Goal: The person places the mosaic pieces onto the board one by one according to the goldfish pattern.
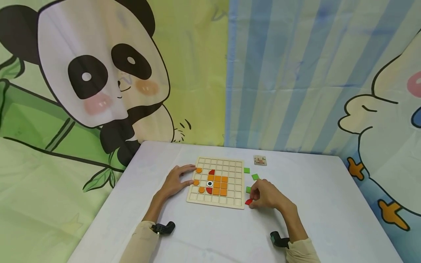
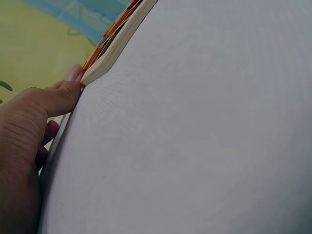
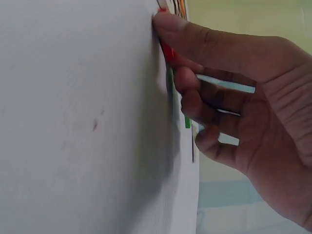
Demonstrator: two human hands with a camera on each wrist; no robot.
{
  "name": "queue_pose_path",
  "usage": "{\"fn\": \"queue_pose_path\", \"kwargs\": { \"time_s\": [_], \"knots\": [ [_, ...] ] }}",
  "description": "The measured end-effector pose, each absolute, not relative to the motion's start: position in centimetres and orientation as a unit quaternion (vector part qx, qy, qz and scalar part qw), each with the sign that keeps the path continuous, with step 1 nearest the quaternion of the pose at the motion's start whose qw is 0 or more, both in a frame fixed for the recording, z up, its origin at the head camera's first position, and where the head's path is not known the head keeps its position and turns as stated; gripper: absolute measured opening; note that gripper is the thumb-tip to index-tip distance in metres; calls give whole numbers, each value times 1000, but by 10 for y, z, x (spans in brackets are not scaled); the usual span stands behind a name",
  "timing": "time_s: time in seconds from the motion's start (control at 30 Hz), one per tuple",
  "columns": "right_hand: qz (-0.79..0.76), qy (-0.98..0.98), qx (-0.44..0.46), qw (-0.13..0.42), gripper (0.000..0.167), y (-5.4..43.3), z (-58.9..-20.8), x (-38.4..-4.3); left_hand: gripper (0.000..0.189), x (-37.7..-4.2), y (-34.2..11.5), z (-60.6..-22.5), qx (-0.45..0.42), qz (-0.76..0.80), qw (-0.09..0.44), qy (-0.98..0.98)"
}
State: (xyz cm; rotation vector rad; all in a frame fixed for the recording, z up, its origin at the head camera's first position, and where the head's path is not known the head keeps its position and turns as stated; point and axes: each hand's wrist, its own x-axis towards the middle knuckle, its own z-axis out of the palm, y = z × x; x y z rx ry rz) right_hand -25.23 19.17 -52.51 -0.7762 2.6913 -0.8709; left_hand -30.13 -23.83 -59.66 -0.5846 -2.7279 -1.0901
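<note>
A wooden grid board (image 1: 235, 182) lies on the table, partly filled with orange squares (image 1: 217, 185), red quarter-round tiles (image 1: 209, 190), orange discs (image 1: 198, 170) and a black-and-white eye tile (image 1: 209, 183). My left hand (image 1: 174, 179) rests against the board's left edge, thumb and fingers spread along it; in the left wrist view the thumb touches the rim. To the right of the board, my right hand (image 1: 267, 194) pinches a red tile (image 1: 248, 201) between thumb and fingers, low over the table. The right wrist view shows this red tile (image 3: 168, 51) partly hidden by the thumb.
Green square tiles (image 1: 255, 176) lie loose to the right of the board, one partly behind my right hand. Farther back is a small square pattern card (image 1: 260, 160). The white table (image 1: 204, 233) meets a printed cloth backdrop (image 1: 283, 73) behind.
</note>
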Motion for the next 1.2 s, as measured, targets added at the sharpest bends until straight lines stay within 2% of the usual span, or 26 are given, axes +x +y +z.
{"fn": "queue_pose_path", "kwargs": {
  "time_s": [0.13,0.2,0.3,0.47,0.77,1.2],
  "knots": [
    [-256,933,-238,85,34,197,-524,-247,59,-301,-240,-596,-189,-363,68,-910],
    [-261,934,-229,84,33,199,-525,-246,59,-301,-240,-596,-188,-365,64,-909],
    [-293,924,-232,86,31,200,-525,-244,59,-301,-241,-596,-187,-368,62,-909],
    [-324,907,-247,102,36,200,-526,-243,58,-301,-241,-598,-194,-364,74,-908],
    [-326,899,-275,99,26,199,-530,-242,58,-301,-240,-598,-196,-371,72,-905],
    [-299,920,-245,64,19,194,-532,-240,57,-302,-239,-598,-184,-371,60,-908]
  ]
}}
